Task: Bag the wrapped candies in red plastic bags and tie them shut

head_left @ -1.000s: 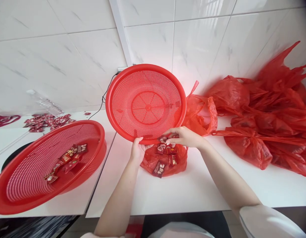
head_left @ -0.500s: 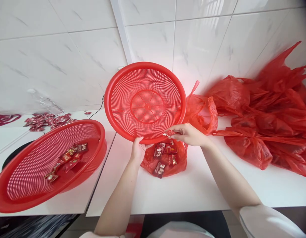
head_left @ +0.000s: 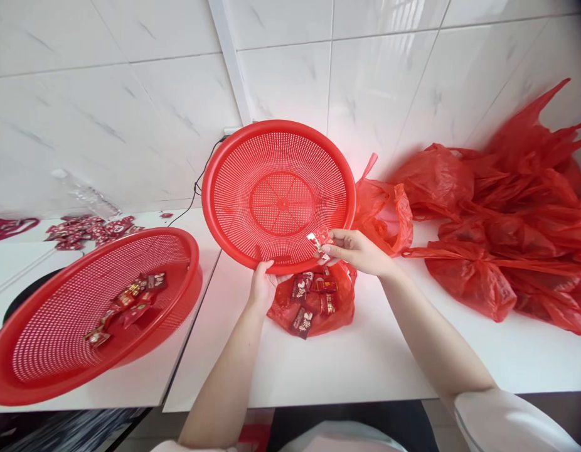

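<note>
My left hand [head_left: 265, 282] grips the near rim of a red plastic colander [head_left: 282, 202], thumb over the edge, and tilts it so its bare inside faces me. Between the thumb and fingers of my right hand [head_left: 354, 250] is a small red and white wrapped packet [head_left: 320, 242], held at the colander's lower right rim. Just below the rim, an open red plastic bag [head_left: 342, 314] lies on the white table with several dark red wrapped sweets [head_left: 302, 321] in it. The colander hides the bag's far side.
At left a second red colander [head_left: 50, 320] stands tilted, holding several wrapped sweets [head_left: 142, 295]. Behind it are a heap of red packets [head_left: 90, 231] and a clear plastic bottle [head_left: 90, 196]. Red bags [head_left: 488, 276] crowd the right side; another [head_left: 384, 213] stands near the wall.
My right hand has lifted slightly, turning the packet up so more of it shows in front of the colander's rim. The held colander has shifted slightly right.
</note>
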Tool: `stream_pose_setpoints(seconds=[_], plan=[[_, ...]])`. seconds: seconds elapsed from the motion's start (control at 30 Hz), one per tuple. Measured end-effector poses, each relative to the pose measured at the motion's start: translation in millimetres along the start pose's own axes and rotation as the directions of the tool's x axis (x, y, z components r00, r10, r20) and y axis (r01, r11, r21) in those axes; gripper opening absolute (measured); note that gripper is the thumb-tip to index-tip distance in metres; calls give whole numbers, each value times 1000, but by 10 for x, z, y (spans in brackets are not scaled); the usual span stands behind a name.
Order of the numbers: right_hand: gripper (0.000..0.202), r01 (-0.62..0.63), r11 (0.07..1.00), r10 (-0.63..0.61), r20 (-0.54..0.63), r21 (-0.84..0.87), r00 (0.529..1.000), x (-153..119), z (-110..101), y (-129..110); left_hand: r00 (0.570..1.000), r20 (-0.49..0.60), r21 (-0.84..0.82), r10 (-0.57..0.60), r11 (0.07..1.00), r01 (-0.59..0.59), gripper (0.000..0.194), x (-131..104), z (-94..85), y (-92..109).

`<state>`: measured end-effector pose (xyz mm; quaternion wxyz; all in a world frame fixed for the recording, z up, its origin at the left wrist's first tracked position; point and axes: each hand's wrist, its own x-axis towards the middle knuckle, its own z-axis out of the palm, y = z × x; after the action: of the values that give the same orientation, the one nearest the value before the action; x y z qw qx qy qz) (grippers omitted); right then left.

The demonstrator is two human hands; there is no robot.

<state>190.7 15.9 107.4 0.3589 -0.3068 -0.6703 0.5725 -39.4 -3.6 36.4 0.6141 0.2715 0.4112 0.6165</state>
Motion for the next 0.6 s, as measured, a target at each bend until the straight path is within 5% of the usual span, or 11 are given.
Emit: stream_pose_setpoints(seconds=[0.23,0.47,0.6], plan=[[38,-61,980,70,-41,187,997,10,55,-13,1000,3,-1,-7,1000,7,23,-5,1,-1],[37,104,994,-107,-173,-28,979,-29,77,-43,1000,3,-14,2,1000,-2,20,7,-14,-14],[37,10,998,-19,-150,-65,988,-57,101,-66,1000,5,-28,13,1000,-13,20,18,-29,-18]])
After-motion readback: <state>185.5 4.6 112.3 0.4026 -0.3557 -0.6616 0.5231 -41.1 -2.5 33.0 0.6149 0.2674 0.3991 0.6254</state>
